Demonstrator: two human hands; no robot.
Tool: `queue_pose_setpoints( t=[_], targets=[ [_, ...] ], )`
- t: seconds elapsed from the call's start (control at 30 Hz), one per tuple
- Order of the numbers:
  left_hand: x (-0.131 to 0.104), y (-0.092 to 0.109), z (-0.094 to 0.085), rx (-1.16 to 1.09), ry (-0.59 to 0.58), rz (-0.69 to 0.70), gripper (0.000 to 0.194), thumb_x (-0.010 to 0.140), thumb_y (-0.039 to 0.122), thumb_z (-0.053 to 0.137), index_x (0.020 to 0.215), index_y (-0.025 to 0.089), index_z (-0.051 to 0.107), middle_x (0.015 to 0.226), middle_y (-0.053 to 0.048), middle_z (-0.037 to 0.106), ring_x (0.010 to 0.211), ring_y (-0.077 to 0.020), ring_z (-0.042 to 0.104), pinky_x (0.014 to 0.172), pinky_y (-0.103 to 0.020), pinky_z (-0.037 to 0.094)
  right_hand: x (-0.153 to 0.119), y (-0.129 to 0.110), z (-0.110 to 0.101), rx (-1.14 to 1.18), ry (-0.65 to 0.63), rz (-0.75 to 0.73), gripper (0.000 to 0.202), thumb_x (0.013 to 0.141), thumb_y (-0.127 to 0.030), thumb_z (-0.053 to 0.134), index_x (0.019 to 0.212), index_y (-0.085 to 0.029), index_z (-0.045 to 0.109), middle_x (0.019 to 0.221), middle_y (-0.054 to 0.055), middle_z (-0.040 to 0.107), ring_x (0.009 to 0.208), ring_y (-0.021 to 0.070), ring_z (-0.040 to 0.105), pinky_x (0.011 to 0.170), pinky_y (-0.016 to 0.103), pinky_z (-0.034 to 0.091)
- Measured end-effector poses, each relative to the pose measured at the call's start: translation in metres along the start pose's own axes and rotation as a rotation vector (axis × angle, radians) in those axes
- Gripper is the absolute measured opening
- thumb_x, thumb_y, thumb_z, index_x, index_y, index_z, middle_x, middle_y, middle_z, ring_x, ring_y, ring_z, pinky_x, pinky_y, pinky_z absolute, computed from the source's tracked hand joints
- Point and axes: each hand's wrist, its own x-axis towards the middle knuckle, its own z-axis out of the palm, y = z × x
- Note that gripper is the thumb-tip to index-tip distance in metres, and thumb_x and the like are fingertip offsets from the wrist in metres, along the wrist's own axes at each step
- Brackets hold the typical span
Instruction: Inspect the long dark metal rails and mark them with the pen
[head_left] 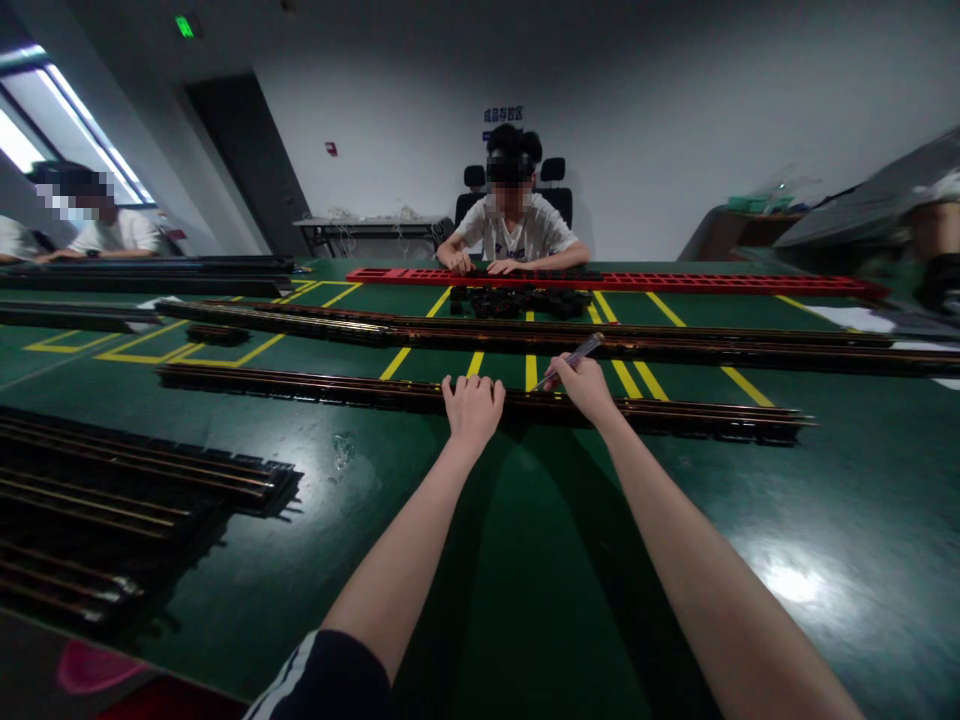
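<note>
A long dark strip with copper-coloured metal lines (337, 390) lies crosswise on the green table in front of me. My left hand (474, 408) rests on its middle, with the fingers curled over the far edge. Just to the right, my right hand (583, 385) grips a slim pen-like tool (588, 347). The tool slants down to the left, and its lower end is close to the strip. Whether the tip touches the strip, I cannot tell.
Similar long strips (637, 345) lie just beyond, and more are stacked at the near left (135, 460). Across the green table (570, 620), a person (517, 225) works at a red slotted rail (735, 284) beside black parts (517, 301). Other people sit at the far left.
</note>
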Motion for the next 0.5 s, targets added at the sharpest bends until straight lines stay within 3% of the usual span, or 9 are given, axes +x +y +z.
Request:
queue_pose_setpoints(
  t=[0.23,0.5],
  targets=[
    [0.0023,-0.0024,-0.0003,-0.074,-0.014,-0.070,0.044,0.097,0.036,0.033,0.087,0.021,0.073,0.102,-0.010,0.074,0.098,-0.0261,0.063,0.107,-0.055,0.034,0.0020,0.0050,-0.0015,0.031,-0.004,-0.004,0.027,0.080,-0.021,0.051,0.054,-0.021,0.058,0.049,0.001,0.064,0.054,0.0161,0.066,0.064,0.026,0.054],
    [0.0034,-0.0026,-0.0018,-0.090,-0.019,-0.107,0.040,0.095,0.038,0.038,0.085,0.021,0.073,0.101,-0.011,0.074,0.101,-0.0277,0.062,0.107,-0.056,0.033,0.0006,0.0026,-0.0040,0.003,-0.015,0.007,0.027,0.082,-0.020,0.052,0.056,-0.020,0.061,0.052,0.002,0.066,0.058,0.0171,0.067,0.070,0.028,0.054]
  ],
)
